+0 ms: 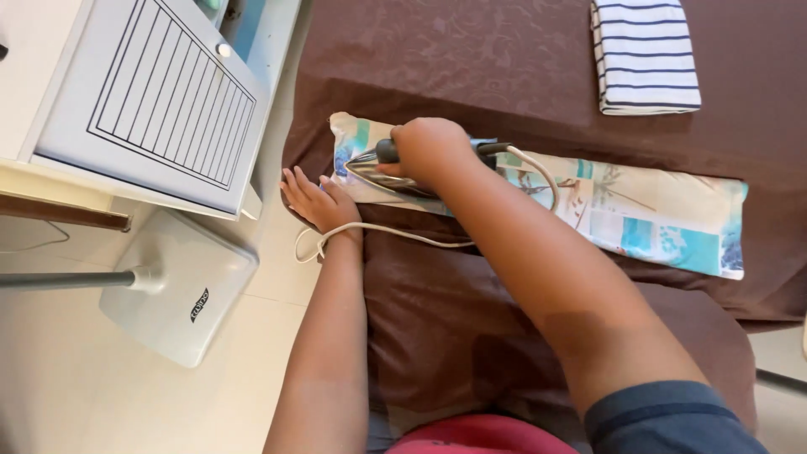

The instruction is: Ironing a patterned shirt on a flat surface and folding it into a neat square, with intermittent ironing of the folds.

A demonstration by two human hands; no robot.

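My right hand [430, 150] grips the dark handle of a clothes iron [378, 166], whose metal sole rests on the left end of a long folded cloth [639, 214] printed in white, teal and beige. The cloth lies across a brown bedspread [471, 67]. My left hand [315, 200] lies flat with fingers apart at the bedspread's left edge, next to the cloth's end. The iron's white cord [378, 229] loops from the back of the iron over the cloth and under my left wrist.
A folded white cloth with dark blue stripes [643, 55] lies at the back right of the bedspread. To the left stand a white louvred cabinet door [160, 101] and the white base of a floor fan [181, 290] on a pale tiled floor.
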